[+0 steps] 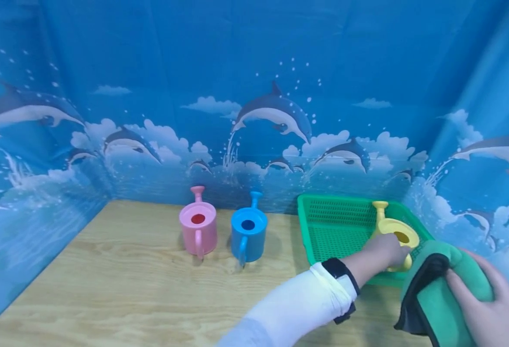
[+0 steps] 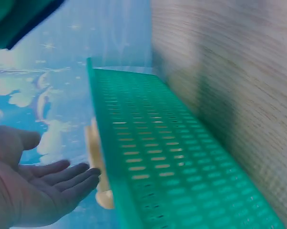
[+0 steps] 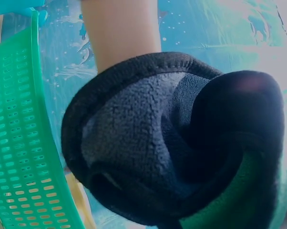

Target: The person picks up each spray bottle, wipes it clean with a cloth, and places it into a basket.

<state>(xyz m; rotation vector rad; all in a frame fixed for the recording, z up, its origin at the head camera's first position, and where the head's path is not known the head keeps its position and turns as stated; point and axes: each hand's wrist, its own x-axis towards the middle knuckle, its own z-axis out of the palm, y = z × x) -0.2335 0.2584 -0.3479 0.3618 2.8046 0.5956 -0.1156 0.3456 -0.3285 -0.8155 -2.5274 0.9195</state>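
A yellow watering can stands in the green plastic basket, its spout toward the back. My left hand reaches over the basket's near side, right beside the can's handle. In the left wrist view that hand has its fingers extended and thumb apart, fingertips close to the yellow can past the basket rim. To the right, my right hand grips a folded green cloth with black edging. The cloth's dark grey side fills much of the right wrist view.
A pink watering can and a blue watering can stand left of the basket on the wooden table. A blue curtain printed with dolphins hangs along the back and sides.
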